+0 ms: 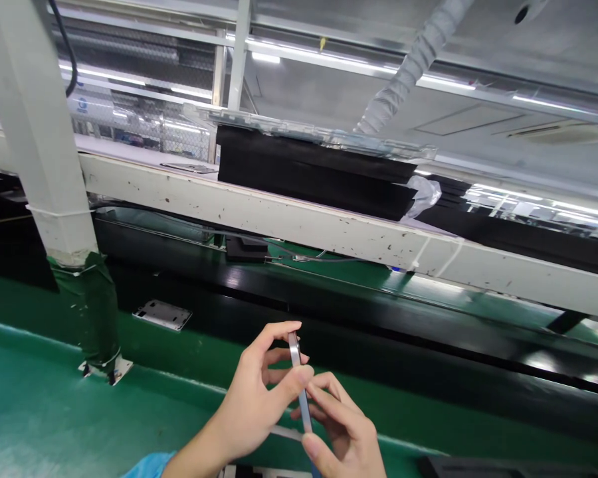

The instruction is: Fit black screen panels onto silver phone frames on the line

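Note:
A thin smartphone (304, 411) with a silvery-blue edge is held upright between my two hands, its narrow side facing me. My left hand (256, 395) grips it from the left, thumb on the near side and fingertips around the upper end. On the lower right, my right hand (346, 428) pinches the same phone between thumb and fingers. Its broad faces are turned away, so the screen and back cannot be made out. Below the hands, part of a pale and dark object (259, 472) shows at the bottom edge.
Beyond the green bench (24, 378) runs a black conveyor belt (379, 345). A flat whitish plate with cutouts (163, 314) lies left of my hands. A white post (44, 146) stands at left, supporting a beam (279, 216). A dark tray (478, 467) lies bottom right.

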`<state>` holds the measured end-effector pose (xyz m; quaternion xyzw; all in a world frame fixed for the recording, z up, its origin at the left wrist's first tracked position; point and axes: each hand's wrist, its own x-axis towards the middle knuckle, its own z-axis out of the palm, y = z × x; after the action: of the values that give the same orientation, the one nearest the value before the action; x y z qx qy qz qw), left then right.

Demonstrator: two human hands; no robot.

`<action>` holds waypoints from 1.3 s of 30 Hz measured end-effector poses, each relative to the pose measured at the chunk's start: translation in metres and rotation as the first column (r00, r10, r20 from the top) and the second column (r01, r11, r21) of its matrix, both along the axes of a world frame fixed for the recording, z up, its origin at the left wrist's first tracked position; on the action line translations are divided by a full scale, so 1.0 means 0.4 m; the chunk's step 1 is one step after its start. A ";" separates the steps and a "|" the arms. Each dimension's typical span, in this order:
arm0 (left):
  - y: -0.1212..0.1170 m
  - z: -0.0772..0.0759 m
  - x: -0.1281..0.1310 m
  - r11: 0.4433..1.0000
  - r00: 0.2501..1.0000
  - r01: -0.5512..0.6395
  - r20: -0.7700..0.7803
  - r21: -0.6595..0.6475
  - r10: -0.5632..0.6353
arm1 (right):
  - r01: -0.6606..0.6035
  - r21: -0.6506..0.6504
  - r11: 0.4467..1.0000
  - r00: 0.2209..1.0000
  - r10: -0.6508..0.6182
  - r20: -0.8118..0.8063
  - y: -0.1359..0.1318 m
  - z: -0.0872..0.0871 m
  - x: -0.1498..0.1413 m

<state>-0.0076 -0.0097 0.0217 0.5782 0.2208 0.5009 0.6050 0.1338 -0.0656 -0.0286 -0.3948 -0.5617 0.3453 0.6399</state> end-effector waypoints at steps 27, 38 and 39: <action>0.067 -0.034 0.020 0.886 0.841 0.438 0.419 -0.153 -0.344 | 0.116 -0.057 0.992 0.929 -0.088 0.361 -0.054 0.088 0.013; 0.071 -0.062 0.035 0.805 0.705 0.586 0.551 -0.097 -0.446 | 0.071 -0.106 0.992 0.953 -0.036 0.301 -0.063 0.077 0.017; 0.072 -0.065 0.036 0.801 0.697 0.592 0.559 -0.093 -0.450 | 0.065 -0.105 0.992 0.955 -0.032 0.294 -0.063 0.079 0.016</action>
<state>0.0068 0.0193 -0.0045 0.3764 -0.0571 0.4070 0.8303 0.1404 -0.0909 0.0030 -0.4909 -0.6196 0.2987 0.5347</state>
